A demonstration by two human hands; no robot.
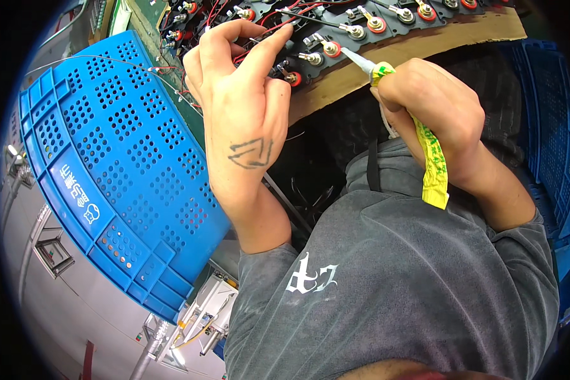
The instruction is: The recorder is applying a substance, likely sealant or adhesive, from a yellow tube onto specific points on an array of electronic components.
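Observation:
My right hand (434,104) is closed around a yellow and green squeeze tube (432,164) with a pale tapered nozzle. The nozzle tip points at a bolted terminal with a red ring (331,49) and appears very near it. My left hand (240,95) lies over the left part of a black board (386,33), its thumb and bent forefinger apart among thin red wires. Its other fingers are curled and partly hidden. Along the board runs a row of bolted ring terminals, some red, with red and black wires attached.
A brown cardboard-like strip (424,50) edges the board on my side. A large blue perforated crate (126,158) stands tilted at the left, with thin wires trailing over its top. More blue crates (554,126) are at the right. White machinery (215,304) shows at lower left.

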